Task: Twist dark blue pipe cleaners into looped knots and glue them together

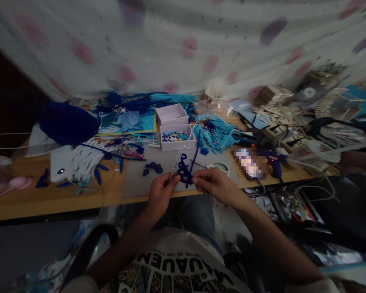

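Note:
Between my two hands, just above the table's front edge, is a dark blue pipe cleaner (pixel 183 166) bent into several small loops, with one straight length rising from it. My left hand (pixel 162 191) pinches its left side, and a silver tinsel stem slants up from those fingers. On the right side, my right hand (pixel 215 185) has its thumb and forefinger closed on the blue pipe cleaner. A looped blue piece (pixel 153 167) lies on the grey mat (pixel 134 179) to the left. Scissors (pixel 216 166) with pale handles rest just beyond my right hand.
White boxes (pixel 177 144) stand behind, the nearer holding beads. Turquoise pipe-cleaner pieces (pixel 216 132) are heaped to their right. A phone (pixel 248 162) and a blue glue gun (pixel 274 162) lie at right. A dark blue bundle (pixel 67 122) and white stems (pixel 87 156) are at left. Another person's arm (pixel 358 160) shows far right.

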Tool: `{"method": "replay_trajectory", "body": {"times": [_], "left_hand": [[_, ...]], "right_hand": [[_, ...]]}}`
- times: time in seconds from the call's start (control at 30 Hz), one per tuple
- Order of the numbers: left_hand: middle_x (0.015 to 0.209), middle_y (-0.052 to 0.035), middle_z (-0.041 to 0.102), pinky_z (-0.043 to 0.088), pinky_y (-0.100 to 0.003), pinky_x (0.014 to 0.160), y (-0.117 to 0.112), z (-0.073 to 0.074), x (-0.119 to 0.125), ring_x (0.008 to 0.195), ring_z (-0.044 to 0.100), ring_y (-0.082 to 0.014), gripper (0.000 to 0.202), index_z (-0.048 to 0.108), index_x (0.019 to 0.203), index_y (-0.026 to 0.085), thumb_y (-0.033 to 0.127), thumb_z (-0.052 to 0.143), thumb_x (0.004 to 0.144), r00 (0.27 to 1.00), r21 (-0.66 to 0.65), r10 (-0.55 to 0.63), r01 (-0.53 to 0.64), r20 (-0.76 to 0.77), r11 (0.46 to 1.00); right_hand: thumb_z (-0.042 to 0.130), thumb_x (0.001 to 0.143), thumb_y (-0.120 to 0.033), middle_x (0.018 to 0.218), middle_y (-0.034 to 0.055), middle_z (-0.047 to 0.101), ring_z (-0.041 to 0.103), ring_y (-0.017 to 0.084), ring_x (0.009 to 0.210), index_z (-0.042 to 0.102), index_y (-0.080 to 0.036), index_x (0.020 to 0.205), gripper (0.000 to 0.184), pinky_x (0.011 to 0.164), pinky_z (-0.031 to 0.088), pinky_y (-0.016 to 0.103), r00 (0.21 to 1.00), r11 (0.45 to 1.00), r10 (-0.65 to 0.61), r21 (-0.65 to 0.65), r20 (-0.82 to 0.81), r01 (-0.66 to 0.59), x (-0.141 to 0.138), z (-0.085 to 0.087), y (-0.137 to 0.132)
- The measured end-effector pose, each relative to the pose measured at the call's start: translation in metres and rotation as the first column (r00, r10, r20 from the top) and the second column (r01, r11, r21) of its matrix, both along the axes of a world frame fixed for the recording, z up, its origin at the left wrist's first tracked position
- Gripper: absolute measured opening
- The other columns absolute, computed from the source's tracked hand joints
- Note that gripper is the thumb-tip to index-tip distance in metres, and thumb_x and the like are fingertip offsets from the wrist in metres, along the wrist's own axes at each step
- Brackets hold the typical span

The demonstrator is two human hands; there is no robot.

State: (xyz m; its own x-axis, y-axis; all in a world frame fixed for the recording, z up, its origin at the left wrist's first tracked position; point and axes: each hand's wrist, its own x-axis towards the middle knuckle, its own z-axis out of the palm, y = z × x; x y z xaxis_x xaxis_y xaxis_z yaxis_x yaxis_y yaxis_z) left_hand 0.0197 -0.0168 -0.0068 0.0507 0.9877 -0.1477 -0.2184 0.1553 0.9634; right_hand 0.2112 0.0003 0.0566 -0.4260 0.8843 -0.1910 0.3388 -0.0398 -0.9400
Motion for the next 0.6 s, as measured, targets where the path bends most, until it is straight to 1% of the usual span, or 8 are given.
{"method": "replay_trajectory", "body": {"times": [0.07, 0.17, 0.2, 0.27, 0.33, 0.4, 0.5, 0.6], "left_hand": [[0.053, 0.0065, 0.038, 0.019, -0.023, 0.045, -0.001, 0.000, 0.001, 0.047, 0.027, -0.0078, 0.046, 0.069, 0.077, 0.015, 0.061, 0.073, 0.080, 0.997, 0.001, 0.068, -0.068, 0.027, 0.998], [0.063, 0.0022, 0.053, 0.022, -0.023, 0.044, 0.001, 0.000, 0.001, 0.049, 0.032, -0.0078, 0.050, 0.072, 0.086, 0.016, 0.066, 0.069, 0.081, 0.968, -0.003, 0.227, -0.228, 0.107, 0.974], [0.065, 0.0016, 0.055, 0.023, -0.022, 0.044, 0.003, 0.000, 0.000, 0.049, 0.033, -0.0076, 0.052, 0.071, 0.085, 0.016, 0.067, 0.069, 0.080, 0.952, -0.016, 0.277, -0.277, 0.129, 0.961], [0.060, 0.0035, 0.049, 0.022, -0.021, 0.044, 0.006, 0.000, -0.002, 0.048, 0.032, -0.0071, 0.054, 0.068, 0.077, 0.016, 0.070, 0.073, 0.074, 0.928, -0.044, 0.341, -0.338, 0.150, 0.940], [0.054, 0.0065, 0.039, 0.020, -0.021, 0.043, 0.008, 0.001, -0.004, 0.047, 0.028, -0.0066, 0.055, 0.065, 0.072, 0.016, 0.071, 0.074, 0.072, 0.926, -0.058, 0.340, -0.335, 0.163, 0.940], [0.052, 0.0079, 0.035, 0.018, -0.020, 0.043, 0.008, 0.002, -0.006, 0.046, 0.025, -0.0065, 0.054, 0.065, 0.074, 0.017, 0.070, 0.074, 0.073, 0.933, -0.066, 0.310, -0.303, 0.182, 0.951], [0.057, 0.0053, 0.047, 0.025, -0.020, 0.045, 0.007, 0.003, -0.006, 0.050, 0.036, -0.0079, 0.051, 0.069, 0.079, 0.017, 0.068, 0.075, 0.073, 0.940, -0.097, 0.279, -0.264, 0.198, 0.960], [0.079, -0.0029, 0.067, 0.041, -0.023, 0.059, 0.009, 0.003, -0.007, 0.072, 0.056, -0.0138, 0.046, 0.075, 0.087, 0.018, 0.061, 0.079, 0.073, 0.946, -0.117, 0.240, -0.219, 0.219, 0.969]], "right_hand": [[0.064, 0.088, -0.049, 0.055, -0.0021, 0.055, 0.046, 0.011, 0.050, 0.063, -0.019, 0.065, 0.039, 0.052, 0.034, 0.025, 0.998, 0.998, -0.055, -0.024, -0.036, 0.054, -0.002, -0.001, -0.001], [0.067, 0.085, -0.054, 0.053, -0.0020, 0.055, 0.046, 0.011, 0.048, 0.061, -0.019, 0.061, 0.043, 0.050, 0.034, 0.025, 0.992, 0.993, -0.113, -0.034, -0.054, 0.111, -0.007, -0.002, -0.005], [0.067, 0.084, -0.055, 0.052, -0.0019, 0.056, 0.046, 0.011, 0.047, 0.061, -0.019, 0.060, 0.043, 0.050, 0.034, 0.025, 0.991, 0.992, -0.127, -0.029, -0.051, 0.125, -0.009, -0.002, -0.006], [0.068, 0.084, -0.053, 0.052, -0.0014, 0.057, 0.047, 0.011, 0.047, 0.062, -0.019, 0.060, 0.042, 0.049, 0.033, 0.025, 0.987, 0.987, -0.160, -0.013, -0.035, 0.159, -0.012, -0.005, -0.008], [0.067, 0.085, -0.052, 0.054, -0.0008, 0.058, 0.047, 0.011, 0.047, 0.063, -0.019, 0.061, 0.041, 0.049, 0.034, 0.025, 0.981, 0.981, -0.192, -0.002, -0.019, 0.192, -0.015, -0.007, -0.011], [0.066, 0.086, -0.051, 0.055, -0.0004, 0.059, 0.048, 0.011, 0.047, 0.064, -0.019, 0.061, 0.041, 0.049, 0.035, 0.026, 0.977, 0.977, -0.215, 0.005, -0.013, 0.215, -0.016, -0.010, -0.013], [0.067, 0.086, -0.049, 0.054, -0.0006, 0.058, 0.048, 0.012, 0.048, 0.064, -0.019, 0.061, 0.040, 0.049, 0.035, 0.026, 0.976, 0.976, -0.216, 0.025, -0.013, 0.216, -0.017, -0.010, -0.016], [0.068, 0.086, -0.049, 0.056, -0.0004, 0.060, 0.048, 0.012, 0.048, 0.068, -0.018, 0.066, 0.037, 0.049, 0.035, 0.026, 0.979, 0.980, -0.200, 0.013, -0.022, 0.201, -0.016, -0.008, -0.018]]}}
